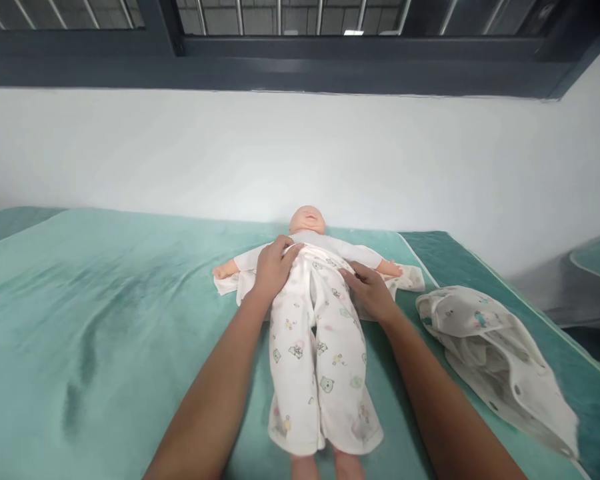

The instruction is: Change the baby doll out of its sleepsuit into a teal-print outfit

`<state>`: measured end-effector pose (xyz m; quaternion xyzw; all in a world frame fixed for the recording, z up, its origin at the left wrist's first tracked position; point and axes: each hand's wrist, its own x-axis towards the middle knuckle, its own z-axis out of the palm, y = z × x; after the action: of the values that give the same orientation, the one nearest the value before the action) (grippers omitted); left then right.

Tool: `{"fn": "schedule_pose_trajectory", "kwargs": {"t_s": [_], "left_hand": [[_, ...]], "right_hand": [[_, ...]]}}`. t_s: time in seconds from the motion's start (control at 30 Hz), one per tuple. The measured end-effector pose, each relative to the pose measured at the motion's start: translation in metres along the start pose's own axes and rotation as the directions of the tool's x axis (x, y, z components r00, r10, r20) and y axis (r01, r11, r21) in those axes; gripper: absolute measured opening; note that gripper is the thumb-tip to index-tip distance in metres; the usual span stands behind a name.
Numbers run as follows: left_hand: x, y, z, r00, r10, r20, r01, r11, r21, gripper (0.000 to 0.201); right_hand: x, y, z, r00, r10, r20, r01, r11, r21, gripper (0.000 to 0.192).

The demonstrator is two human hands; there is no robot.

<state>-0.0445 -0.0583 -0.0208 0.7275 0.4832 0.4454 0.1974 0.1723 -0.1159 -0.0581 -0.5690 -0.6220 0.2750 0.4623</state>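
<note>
A baby doll [307, 230] lies on its back on a green bed cover [105, 313], its head toward a white wall [300, 153] and its arms spread out to both sides. The doll wears a white top and white printed trousers [320, 353] with small animal pictures; its bare feet show at the bottom edge.

The person's left hand [273, 270] rests on the doll's waist on the left side, fingers curled over the waistband of the trousers, its grip closed on the cloth there. The right hand [370, 293] lies flat against the doll's other hip, fingers spread and pressing the trousers, holding nothing. Both forearms reach in from the bottom of the view.

To the right, well apart from the doll, a crumpled white printed garment [495, 360] lies on the cover. A dark window frame [300, 63] runs above the wall.
</note>
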Motion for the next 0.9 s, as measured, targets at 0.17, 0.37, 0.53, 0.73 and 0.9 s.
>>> {"fn": "schedule_pose_trajectory", "kwargs": {"t_s": [0.17,0.37,0.53,0.73,0.9], "left_hand": [[-0.032,0.004,-0.01,0.998,-0.064,0.002,0.064,0.998,-0.011,0.032],[-0.083,0.01,-0.02,0.981,-0.191,0.045,0.19,0.982,0.02,0.034],[-0.093,0.009,-0.02,0.971,-0.232,0.053,0.233,0.973,-0.006,0.034],[-0.091,0.003,-0.017,0.969,-0.249,0.009,0.247,0.964,0.103,0.028],[-0.092,0.001,-0.015,0.98,-0.199,-0.028,0.201,0.972,0.125,0.019]], "right_hand": [[0.0,-0.001,0.002,0.999,-0.034,-0.039,0.03,0.996,-0.085,0.045],[-0.001,-0.004,0.013,0.979,-0.093,-0.183,0.068,0.988,-0.141,0.049],[-0.003,-0.006,0.017,0.964,-0.098,-0.247,0.062,0.987,-0.15,0.053],[-0.029,-0.011,0.012,0.977,-0.038,-0.212,0.021,0.996,-0.083,0.056],[-0.053,-0.016,0.01,0.996,0.021,-0.09,-0.022,1.0,-0.011,0.052]]}}
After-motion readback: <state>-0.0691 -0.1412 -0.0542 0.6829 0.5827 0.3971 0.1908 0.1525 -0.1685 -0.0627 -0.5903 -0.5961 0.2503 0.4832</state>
